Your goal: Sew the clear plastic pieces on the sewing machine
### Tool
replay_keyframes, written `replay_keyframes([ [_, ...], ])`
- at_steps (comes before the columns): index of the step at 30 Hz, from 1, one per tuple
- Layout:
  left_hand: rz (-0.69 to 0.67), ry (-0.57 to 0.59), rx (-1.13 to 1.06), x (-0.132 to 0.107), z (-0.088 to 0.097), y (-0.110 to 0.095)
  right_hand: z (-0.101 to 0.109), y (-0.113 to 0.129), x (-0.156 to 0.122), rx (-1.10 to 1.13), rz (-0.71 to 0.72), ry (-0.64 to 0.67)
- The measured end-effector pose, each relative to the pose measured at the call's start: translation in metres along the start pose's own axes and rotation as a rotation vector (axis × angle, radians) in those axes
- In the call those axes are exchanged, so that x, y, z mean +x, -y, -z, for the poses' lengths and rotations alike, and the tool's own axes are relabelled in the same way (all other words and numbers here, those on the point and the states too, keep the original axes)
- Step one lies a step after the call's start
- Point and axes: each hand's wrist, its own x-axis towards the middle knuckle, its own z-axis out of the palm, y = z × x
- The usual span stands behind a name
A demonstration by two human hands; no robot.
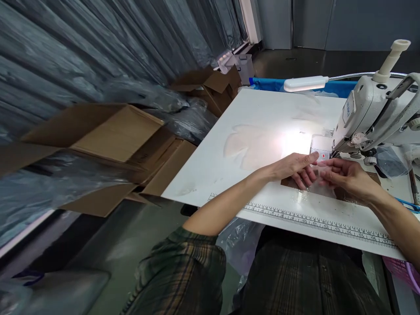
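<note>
Both my hands meet on the white sewing table (262,113) just in front of the sewing machine (370,118). My left hand (297,168) lies with its fingers stretched toward the needle area. My right hand (344,175) has its fingers curled and pinched against the left fingertips. Between them is a small pale, partly see-through piece (320,181) that I cannot make out clearly. It rests on a brown patch of the table. A bright lamp (305,83) lights the spot.
A printed ruler (315,223) runs along the table's front edge. Open cardboard boxes (108,135) stand on the floor at the left, more boxes (213,85) farther back. Grey plastic sheeting (82,48) hangs behind them. A purple basket (405,271) sits low right.
</note>
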Motion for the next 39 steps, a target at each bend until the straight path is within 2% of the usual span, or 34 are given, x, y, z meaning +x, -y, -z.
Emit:
replay_keyframes([
  [3,0.028,-0.045,0.022,-0.002,-0.004,0.003,0.001,-0.002,0.003,-0.087,0.07,0.024],
  [6,0.033,-0.11,0.122,-0.009,-0.01,0.002,0.015,-0.015,-0.003,-0.386,0.168,-0.079],
  [8,0.047,-0.12,0.18,-0.013,-0.012,0.0,0.024,-0.026,-0.008,-0.666,0.322,-0.152],
  [12,0.031,-0.128,0.213,-0.015,-0.009,-0.001,0.031,-0.045,-0.013,-1.103,0.726,-0.144],
  [14,-0.004,-0.182,0.199,-0.013,-0.006,0.003,0.032,-0.052,-0.009,-1.227,0.798,-0.174],
  [18,-0.035,-0.317,0.205,-0.004,-0.005,0.011,0.037,-0.06,0.003,-1.228,0.764,-0.231],
  [22,-0.057,-0.372,0.24,0.002,-0.009,0.018,0.042,-0.067,0.009,-1.106,0.703,-0.265],
  [26,-0.045,-0.399,0.274,0.005,-0.007,0.021,0.043,-0.07,0.008,-1.056,0.718,-0.232],
  [28,-0.092,-0.482,0.421,0.004,-0.003,0.02,0.043,-0.07,0.008,-1.059,0.739,-0.229],
  [30,-0.243,-0.564,0.655,0.001,0.001,0.018,0.042,-0.071,0.007,-1.067,0.751,-0.248],
  [31,-0.335,-0.543,0.75,0.0,0.002,0.017,0.042,-0.072,0.007,-1.074,0.75,-0.257],
  [32,-0.414,-0.462,0.808,-0.001,0.002,0.016,0.041,-0.073,0.007,-1.08,0.748,-0.261],
  [34,-0.507,-0.176,0.821,-0.003,0.002,0.016,0.041,-0.074,0.008,-1.09,0.744,-0.262],
  [36,-0.525,0.061,0.786,-0.002,-0.001,0.018,0.041,-0.076,0.009,-1.095,0.746,-0.266],
  [37,-0.52,0.12,0.777,-0.001,-0.002,0.019,0.041,-0.077,0.009,-1.098,0.747,-0.27],
  [39,-0.507,0.143,0.769,0.001,-0.005,0.022,0.041,-0.078,0.011,-1.113,0.742,-0.274],
])
